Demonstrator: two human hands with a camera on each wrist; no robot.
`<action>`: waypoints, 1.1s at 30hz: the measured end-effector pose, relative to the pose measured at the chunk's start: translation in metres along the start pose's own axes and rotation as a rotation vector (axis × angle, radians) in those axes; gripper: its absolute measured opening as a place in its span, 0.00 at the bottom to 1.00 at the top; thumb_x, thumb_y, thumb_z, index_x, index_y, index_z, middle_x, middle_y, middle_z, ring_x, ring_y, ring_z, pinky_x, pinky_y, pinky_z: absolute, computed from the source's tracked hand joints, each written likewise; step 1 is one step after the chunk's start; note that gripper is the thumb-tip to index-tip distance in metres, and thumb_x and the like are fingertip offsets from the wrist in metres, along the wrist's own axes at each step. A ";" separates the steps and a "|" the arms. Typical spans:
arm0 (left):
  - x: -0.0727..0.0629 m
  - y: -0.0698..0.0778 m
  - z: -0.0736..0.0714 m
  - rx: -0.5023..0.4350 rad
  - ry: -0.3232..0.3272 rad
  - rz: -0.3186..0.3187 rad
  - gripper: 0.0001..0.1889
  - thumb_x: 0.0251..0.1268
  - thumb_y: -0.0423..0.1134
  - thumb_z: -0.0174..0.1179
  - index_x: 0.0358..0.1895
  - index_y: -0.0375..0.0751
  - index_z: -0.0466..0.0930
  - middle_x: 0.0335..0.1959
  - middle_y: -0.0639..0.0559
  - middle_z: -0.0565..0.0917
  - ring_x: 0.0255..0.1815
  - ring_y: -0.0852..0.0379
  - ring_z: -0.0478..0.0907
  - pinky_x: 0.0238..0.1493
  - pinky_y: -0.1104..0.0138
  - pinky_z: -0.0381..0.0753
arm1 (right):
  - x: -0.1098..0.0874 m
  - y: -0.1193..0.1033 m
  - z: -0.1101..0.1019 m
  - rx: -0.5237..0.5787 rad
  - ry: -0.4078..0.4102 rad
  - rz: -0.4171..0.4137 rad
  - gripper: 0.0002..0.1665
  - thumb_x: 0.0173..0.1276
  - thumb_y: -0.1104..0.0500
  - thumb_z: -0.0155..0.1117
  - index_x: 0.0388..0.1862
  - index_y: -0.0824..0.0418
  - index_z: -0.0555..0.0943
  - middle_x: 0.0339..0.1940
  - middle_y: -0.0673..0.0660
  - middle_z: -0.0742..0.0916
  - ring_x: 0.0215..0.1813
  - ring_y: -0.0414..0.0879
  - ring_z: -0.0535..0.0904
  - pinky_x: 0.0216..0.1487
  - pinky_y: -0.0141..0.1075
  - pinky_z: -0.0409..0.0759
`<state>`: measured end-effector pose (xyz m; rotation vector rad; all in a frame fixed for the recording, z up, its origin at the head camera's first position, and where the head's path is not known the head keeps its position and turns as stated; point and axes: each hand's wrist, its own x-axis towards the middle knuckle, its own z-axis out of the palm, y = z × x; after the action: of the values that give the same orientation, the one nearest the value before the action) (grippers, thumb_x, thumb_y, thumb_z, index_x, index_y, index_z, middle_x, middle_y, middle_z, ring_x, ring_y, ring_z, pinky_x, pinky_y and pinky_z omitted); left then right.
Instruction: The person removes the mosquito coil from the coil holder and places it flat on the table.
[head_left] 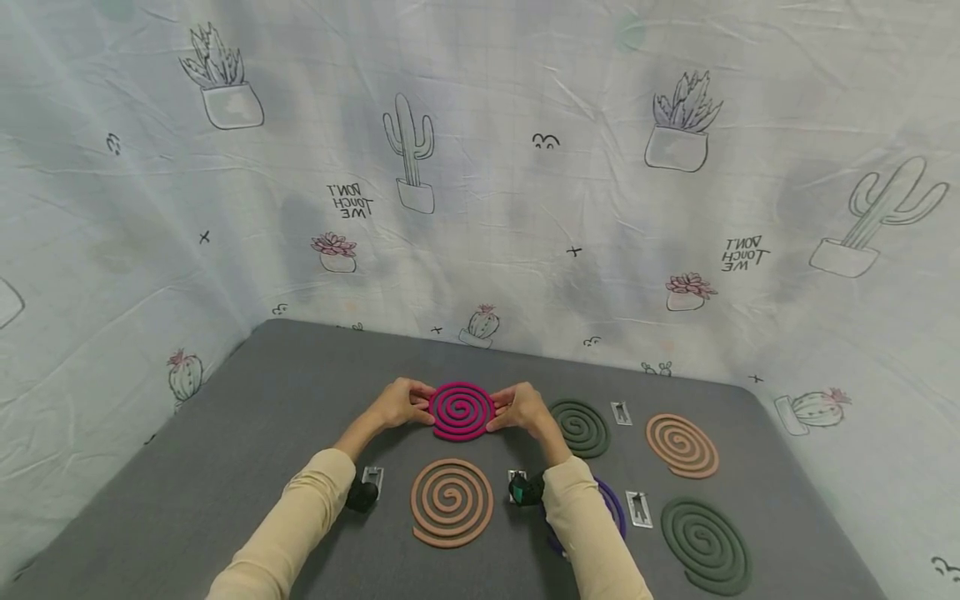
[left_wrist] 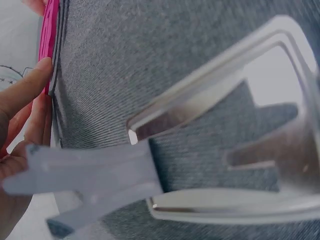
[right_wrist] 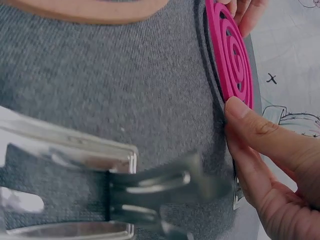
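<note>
A bright pink mosquito coil [head_left: 459,409] is held between both hands at the middle of the table. My left hand [head_left: 397,403] pinches its left edge, the thumb [left_wrist: 40,75] on one face and fingers on the other. At the opposite edge my right hand [head_left: 522,408] does the same, thumb tip on the rim in the right wrist view. A dark shadow runs beside the coil [right_wrist: 225,55], which appears raised slightly off the cloth. Nearer me lies an orange mosquito coil [head_left: 451,495], flat between the two forearms.
Metal coil stands with upright tabs lie beside each wrist: a left stand [left_wrist: 295,170] and a right stand [right_wrist: 85,150]. Rightward are green [head_left: 579,427], purple [head_left: 613,504], orange [head_left: 682,446] and another green coil [head_left: 705,546], plus two stands [head_left: 639,509]. A patterned curtain [head_left: 510,192] borders the grey table [head_left: 225,467].
</note>
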<state>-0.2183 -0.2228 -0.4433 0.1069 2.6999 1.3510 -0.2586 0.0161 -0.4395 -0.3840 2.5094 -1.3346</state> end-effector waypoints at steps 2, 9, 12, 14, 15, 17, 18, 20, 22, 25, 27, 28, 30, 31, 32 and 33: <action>0.000 -0.001 0.000 0.010 0.002 0.006 0.27 0.47 0.27 0.71 0.55 0.26 0.77 0.49 0.35 0.82 0.49 0.46 0.82 0.45 0.66 0.84 | 0.001 0.000 0.000 -0.001 -0.006 -0.005 0.30 0.39 0.75 0.77 0.47 0.73 0.82 0.38 0.64 0.87 0.33 0.43 0.84 0.34 0.30 0.84; 0.000 -0.004 -0.001 0.045 0.005 0.019 0.26 0.47 0.28 0.72 0.53 0.28 0.78 0.49 0.35 0.81 0.48 0.46 0.82 0.45 0.66 0.84 | 0.004 -0.001 0.001 0.020 -0.027 0.013 0.30 0.38 0.76 0.77 0.47 0.73 0.82 0.39 0.65 0.87 0.36 0.46 0.86 0.34 0.30 0.85; -0.001 -0.003 -0.002 0.060 0.000 0.013 0.25 0.48 0.29 0.71 0.53 0.28 0.78 0.49 0.36 0.82 0.47 0.46 0.82 0.44 0.66 0.84 | 0.005 -0.002 0.001 0.020 -0.029 0.022 0.30 0.38 0.76 0.78 0.47 0.72 0.82 0.40 0.64 0.88 0.36 0.46 0.86 0.35 0.31 0.85; -0.001 -0.001 -0.002 0.067 -0.003 0.010 0.25 0.48 0.29 0.71 0.53 0.28 0.78 0.49 0.36 0.81 0.47 0.46 0.82 0.44 0.66 0.84 | 0.005 -0.002 0.001 0.012 -0.023 0.025 0.30 0.38 0.76 0.78 0.46 0.72 0.83 0.39 0.64 0.88 0.36 0.45 0.85 0.34 0.32 0.85; -0.001 -0.001 -0.002 0.068 -0.001 0.009 0.25 0.48 0.28 0.71 0.53 0.27 0.78 0.49 0.35 0.81 0.47 0.46 0.82 0.44 0.66 0.84 | 0.005 -0.003 0.001 0.008 -0.021 0.027 0.30 0.38 0.75 0.78 0.46 0.71 0.83 0.39 0.63 0.88 0.35 0.44 0.85 0.34 0.31 0.85; -0.002 0.000 -0.002 0.077 0.000 0.014 0.25 0.48 0.28 0.71 0.53 0.27 0.78 0.49 0.35 0.81 0.47 0.46 0.82 0.44 0.66 0.84 | 0.005 -0.003 0.001 -0.007 -0.014 0.027 0.30 0.37 0.75 0.79 0.45 0.71 0.83 0.38 0.63 0.88 0.33 0.42 0.84 0.33 0.31 0.84; -0.002 0.000 -0.003 0.083 0.001 0.017 0.26 0.48 0.28 0.71 0.53 0.27 0.77 0.49 0.35 0.81 0.48 0.46 0.82 0.44 0.66 0.84 | 0.005 -0.004 0.001 -0.017 -0.009 0.028 0.30 0.37 0.74 0.79 0.45 0.70 0.84 0.37 0.62 0.88 0.33 0.41 0.84 0.33 0.31 0.84; -0.002 0.000 -0.003 0.093 0.000 0.023 0.26 0.47 0.28 0.71 0.53 0.26 0.77 0.49 0.34 0.81 0.48 0.46 0.82 0.44 0.66 0.84 | 0.005 -0.005 0.000 -0.032 -0.004 0.031 0.29 0.37 0.74 0.79 0.44 0.70 0.84 0.37 0.61 0.88 0.32 0.40 0.83 0.33 0.30 0.84; -0.002 0.001 -0.003 0.097 -0.002 0.022 0.26 0.47 0.28 0.72 0.54 0.26 0.77 0.50 0.34 0.81 0.48 0.46 0.82 0.44 0.66 0.84 | 0.004 -0.005 0.000 -0.048 0.001 0.030 0.29 0.36 0.73 0.80 0.44 0.69 0.84 0.36 0.61 0.89 0.31 0.39 0.83 0.33 0.30 0.83; -0.001 0.000 -0.002 0.098 -0.007 0.017 0.26 0.47 0.28 0.72 0.54 0.26 0.77 0.50 0.34 0.81 0.48 0.46 0.82 0.45 0.66 0.84 | 0.003 -0.006 0.000 -0.067 0.006 0.023 0.29 0.36 0.72 0.80 0.44 0.69 0.84 0.36 0.61 0.89 0.31 0.40 0.83 0.33 0.30 0.83; -0.001 0.000 -0.002 0.097 -0.009 0.015 0.27 0.48 0.28 0.71 0.54 0.26 0.77 0.51 0.34 0.81 0.49 0.45 0.82 0.45 0.66 0.84 | 0.003 -0.005 0.001 -0.075 0.009 0.019 0.30 0.36 0.72 0.81 0.44 0.69 0.85 0.36 0.61 0.89 0.31 0.40 0.83 0.33 0.30 0.83; -0.001 0.000 -0.001 0.090 -0.008 0.008 0.27 0.47 0.28 0.71 0.54 0.26 0.77 0.51 0.34 0.81 0.49 0.45 0.82 0.45 0.66 0.84 | 0.003 -0.006 0.001 -0.081 0.011 0.017 0.30 0.35 0.71 0.81 0.44 0.69 0.85 0.36 0.60 0.89 0.31 0.40 0.83 0.33 0.30 0.82; -0.001 0.000 -0.001 0.098 -0.010 0.016 0.27 0.48 0.28 0.71 0.54 0.26 0.77 0.50 0.34 0.81 0.48 0.45 0.82 0.45 0.66 0.84 | 0.003 -0.006 0.002 -0.106 0.019 0.016 0.30 0.35 0.70 0.82 0.44 0.67 0.85 0.36 0.60 0.89 0.31 0.39 0.83 0.34 0.30 0.82; 0.000 0.000 -0.001 0.100 -0.007 0.016 0.27 0.47 0.28 0.72 0.54 0.26 0.77 0.50 0.34 0.81 0.48 0.45 0.82 0.45 0.66 0.84 | 0.003 -0.006 0.002 -0.120 0.023 0.016 0.30 0.34 0.70 0.82 0.43 0.67 0.85 0.36 0.59 0.89 0.31 0.39 0.83 0.34 0.30 0.82; 0.000 0.000 -0.001 0.101 -0.004 0.014 0.27 0.47 0.28 0.72 0.54 0.26 0.77 0.50 0.34 0.81 0.48 0.45 0.82 0.45 0.66 0.84 | 0.003 -0.006 0.002 -0.129 0.027 0.021 0.30 0.34 0.70 0.82 0.43 0.66 0.85 0.36 0.59 0.89 0.31 0.39 0.82 0.34 0.30 0.81; 0.000 0.001 -0.001 0.105 0.000 0.012 0.27 0.47 0.28 0.72 0.54 0.26 0.77 0.50 0.34 0.81 0.48 0.45 0.82 0.45 0.66 0.84 | 0.004 -0.006 0.002 -0.144 0.030 0.018 0.31 0.34 0.69 0.83 0.43 0.66 0.85 0.36 0.58 0.89 0.31 0.39 0.82 0.35 0.30 0.81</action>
<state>-0.2185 -0.2232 -0.4419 0.1323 2.7743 1.2125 -0.2605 0.0099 -0.4364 -0.3724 2.6363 -1.1649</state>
